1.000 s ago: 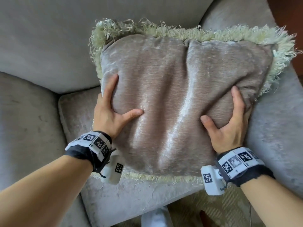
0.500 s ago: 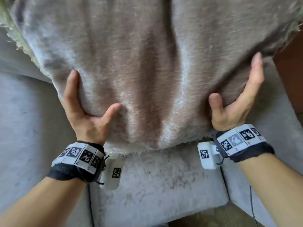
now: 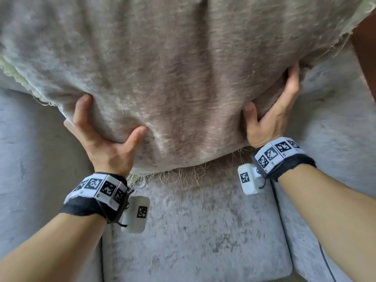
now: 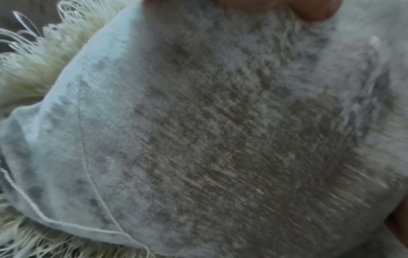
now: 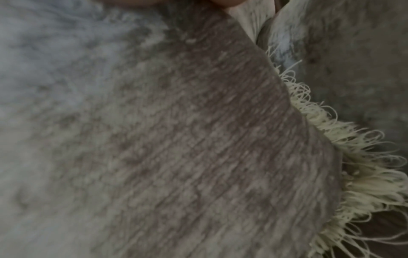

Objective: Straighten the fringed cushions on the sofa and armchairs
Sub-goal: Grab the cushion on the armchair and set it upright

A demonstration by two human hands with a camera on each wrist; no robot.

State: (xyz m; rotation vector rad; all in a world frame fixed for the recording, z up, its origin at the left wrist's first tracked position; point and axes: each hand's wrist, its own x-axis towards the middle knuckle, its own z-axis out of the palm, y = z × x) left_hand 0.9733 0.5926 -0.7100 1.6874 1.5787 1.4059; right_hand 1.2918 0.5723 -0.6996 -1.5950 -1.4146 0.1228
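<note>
The plush taupe cushion (image 3: 183, 68), trimmed with a cream fringe (image 3: 175, 176), is held up above the grey armchair seat (image 3: 193, 241). The left hand (image 3: 105, 143) and right hand (image 3: 272, 119) each have their grip pinching its lower corners, thumbs dug into the velvety front.

cushion (image 3: 183, 78) blocks ahead | seat (image 3: 193, 231) below: open | armrests (image 3: 335, 159) flank

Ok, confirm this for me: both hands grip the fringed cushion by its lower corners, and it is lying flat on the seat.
Not quite. The fringed cushion is not lying flat: the head view shows it lifted clear of the seat, its lower fringe hanging free. The rest holds: the left hand and right hand grip its lower corners.
</note>
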